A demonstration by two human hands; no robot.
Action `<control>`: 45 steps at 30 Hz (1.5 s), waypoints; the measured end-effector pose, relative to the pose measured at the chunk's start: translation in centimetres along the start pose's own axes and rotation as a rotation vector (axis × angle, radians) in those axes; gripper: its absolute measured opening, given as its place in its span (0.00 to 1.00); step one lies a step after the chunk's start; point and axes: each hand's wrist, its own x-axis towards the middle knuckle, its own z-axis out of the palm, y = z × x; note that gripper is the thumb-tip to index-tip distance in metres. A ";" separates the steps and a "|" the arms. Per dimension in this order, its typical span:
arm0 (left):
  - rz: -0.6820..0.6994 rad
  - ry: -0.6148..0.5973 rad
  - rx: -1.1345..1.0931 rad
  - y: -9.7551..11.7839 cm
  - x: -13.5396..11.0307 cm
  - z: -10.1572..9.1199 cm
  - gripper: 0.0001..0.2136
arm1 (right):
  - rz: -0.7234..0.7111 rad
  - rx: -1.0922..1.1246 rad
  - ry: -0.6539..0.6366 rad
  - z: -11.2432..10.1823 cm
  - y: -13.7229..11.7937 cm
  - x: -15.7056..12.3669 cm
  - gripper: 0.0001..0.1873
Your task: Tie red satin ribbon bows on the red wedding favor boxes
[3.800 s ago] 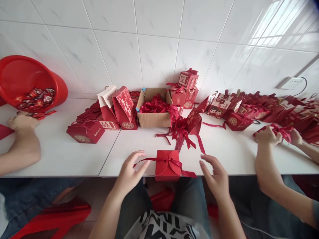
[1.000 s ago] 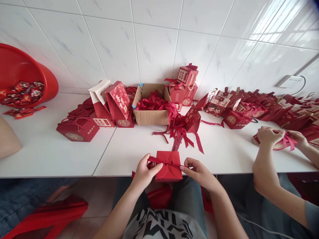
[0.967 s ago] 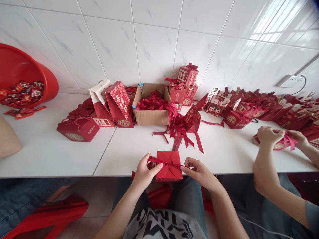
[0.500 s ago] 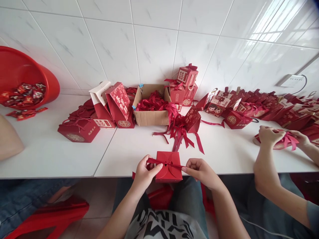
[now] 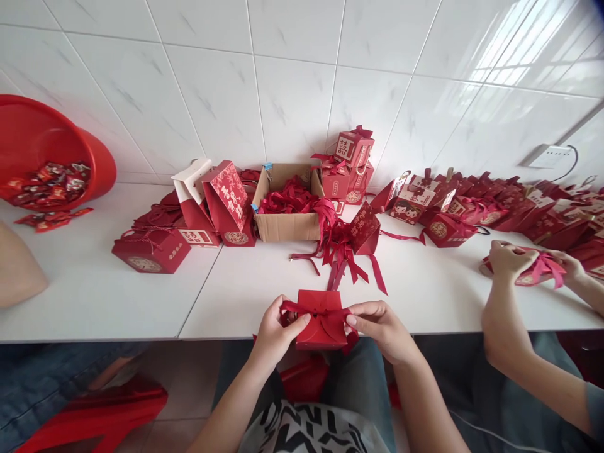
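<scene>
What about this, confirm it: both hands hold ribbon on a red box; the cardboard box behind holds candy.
No: the head view shows the cardboard box holds red ribbons, not candy. The left hand and right hand hold ribbon on the red box.

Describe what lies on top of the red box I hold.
On the red box, a red ribbon crosses the closed flaps, pinched by the left hand and right hand. Its contents are hidden.

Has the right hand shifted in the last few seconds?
Yes: the right hand moved left along the table edge, onto the ribbon atop the red gift box.
</scene>
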 end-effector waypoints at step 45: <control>0.085 -0.449 0.000 8.0 -2.4 -1.2 0.13 | -0.378 -0.602 0.234 4.4 3.2 1.7 0.11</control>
